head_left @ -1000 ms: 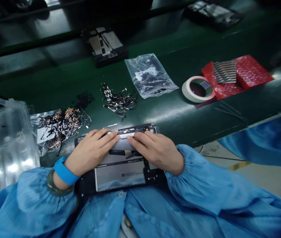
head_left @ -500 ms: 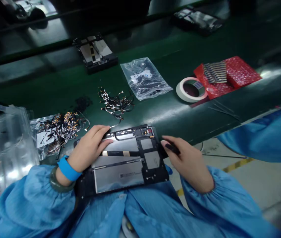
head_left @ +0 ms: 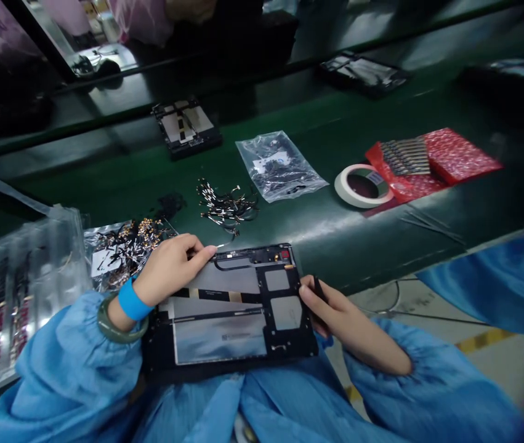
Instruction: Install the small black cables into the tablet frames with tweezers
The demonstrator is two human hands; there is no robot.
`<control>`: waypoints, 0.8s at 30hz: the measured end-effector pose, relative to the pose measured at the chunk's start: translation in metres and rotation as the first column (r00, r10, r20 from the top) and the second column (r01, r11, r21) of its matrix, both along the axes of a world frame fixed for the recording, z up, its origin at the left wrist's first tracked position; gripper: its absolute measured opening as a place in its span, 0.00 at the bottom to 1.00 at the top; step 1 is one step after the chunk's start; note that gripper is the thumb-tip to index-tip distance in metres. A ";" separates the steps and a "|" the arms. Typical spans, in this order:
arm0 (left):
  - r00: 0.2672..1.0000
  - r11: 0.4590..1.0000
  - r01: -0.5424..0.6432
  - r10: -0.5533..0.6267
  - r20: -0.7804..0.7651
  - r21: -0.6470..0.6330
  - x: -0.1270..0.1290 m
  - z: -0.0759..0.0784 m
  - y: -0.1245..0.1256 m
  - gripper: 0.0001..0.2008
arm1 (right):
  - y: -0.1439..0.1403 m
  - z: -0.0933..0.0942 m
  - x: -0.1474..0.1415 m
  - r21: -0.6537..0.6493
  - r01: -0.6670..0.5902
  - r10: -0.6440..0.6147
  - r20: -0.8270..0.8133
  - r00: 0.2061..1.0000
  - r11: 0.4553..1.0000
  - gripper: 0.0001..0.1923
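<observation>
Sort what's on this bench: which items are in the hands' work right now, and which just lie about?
In hand: left hand pinching a small cable end over the open tablet chassis; right hand holding a thin black tool.

Lying about: loose cable pile, clear parts bag, tape roll, red bubble wrap, second chassis.

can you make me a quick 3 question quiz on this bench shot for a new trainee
1. True or false: the left hand rests at the top edge of the opened tablet.
2. What does the right hand hold? A) a roll of tape B) a thin dark tool C) a plastic bag
3. What lies just left of the red bubble wrap on the green belt?

Key
1. True: its fingertips pinch something small there, too small to name.
2. B: the thin dark tool sits between thumb and fingers, beside the tablet's right edge.
3. The roll of tape, lying flat.
</observation>
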State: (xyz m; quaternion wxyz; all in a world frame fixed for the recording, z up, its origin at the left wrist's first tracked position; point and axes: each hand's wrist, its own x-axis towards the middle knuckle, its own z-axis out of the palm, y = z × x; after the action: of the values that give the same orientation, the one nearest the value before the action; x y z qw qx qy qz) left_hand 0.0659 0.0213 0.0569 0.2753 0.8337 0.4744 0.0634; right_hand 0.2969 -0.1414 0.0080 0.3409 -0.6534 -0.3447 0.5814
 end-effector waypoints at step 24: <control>0.779 0.833 -0.222 0.464 0.422 -0.506 -0.022 0.014 0.027 0.28 | 0.003 -0.013 0.003 0.017 -0.003 0.006 -0.160 0.987 1.000 0.34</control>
State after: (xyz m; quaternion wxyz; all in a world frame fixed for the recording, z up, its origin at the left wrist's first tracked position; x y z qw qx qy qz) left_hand 0.0435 0.0485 0.0709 0.5545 0.5977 0.5293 0.2346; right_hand 0.2994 -0.1382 -0.0054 0.3716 -0.6010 -0.3226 0.6298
